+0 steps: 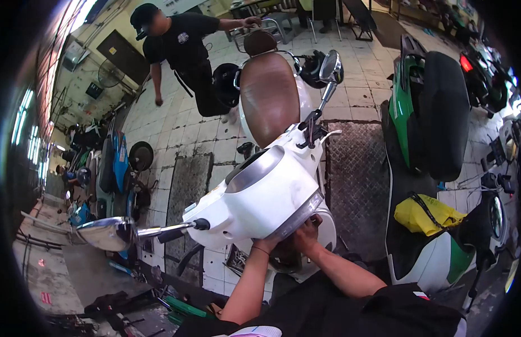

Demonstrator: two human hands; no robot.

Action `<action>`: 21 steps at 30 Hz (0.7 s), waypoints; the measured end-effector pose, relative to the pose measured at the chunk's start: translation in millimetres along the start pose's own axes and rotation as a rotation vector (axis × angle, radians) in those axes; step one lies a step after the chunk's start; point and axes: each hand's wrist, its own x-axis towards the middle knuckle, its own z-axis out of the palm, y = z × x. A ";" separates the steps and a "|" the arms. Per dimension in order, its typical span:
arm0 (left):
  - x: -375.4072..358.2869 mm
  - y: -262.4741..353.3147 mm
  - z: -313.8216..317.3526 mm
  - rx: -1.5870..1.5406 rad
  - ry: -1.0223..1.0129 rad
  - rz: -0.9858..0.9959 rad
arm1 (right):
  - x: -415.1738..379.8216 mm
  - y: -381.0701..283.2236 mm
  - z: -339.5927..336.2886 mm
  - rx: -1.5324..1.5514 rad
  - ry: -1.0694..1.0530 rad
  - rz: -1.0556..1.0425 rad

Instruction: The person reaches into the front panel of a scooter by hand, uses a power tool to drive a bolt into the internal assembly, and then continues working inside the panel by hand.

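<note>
Head view: the left hand (pixel 266 244) and right hand (pixel 305 235) reach beneath the white front cover (pixel 260 210) of the scooter (pixel 271 101), straight ahead; whether either grips anything cannot be told. Uneven, unsighted force could crack the cover.

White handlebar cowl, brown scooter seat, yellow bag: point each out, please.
White handlebar cowl (pixel 261 206), head view: middle of its white shell.
Brown scooter seat (pixel 270 92), head view: middle of the seat's top surface.
Yellow bag (pixel 412 218), head view: its crumpled yellow surface.
</note>
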 end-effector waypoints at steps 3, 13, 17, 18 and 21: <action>15.9 -45.5 55.9 -0.505 0.197 -0.026 | 4.0 -5.4 0.5 0.013 -0.019 0.053; 19.5 -48.6 53.3 -1.395 0.211 -0.066 | 8.8 -7.3 -5.9 -0.001 -0.049 0.064; 23.8 -61.2 68.2 -1.023 0.375 0.208 | 8.5 -7.4 -5.1 0.006 0.018 0.058; 24.6 -56.7 66.4 -1.005 0.419 0.235 | 9.4 -7.5 -5.1 0.004 0.034 0.053; 24.5 -57.1 66.9 -1.469 0.307 0.014 | 12.7 -8.6 -9.9 0.013 0.037 0.058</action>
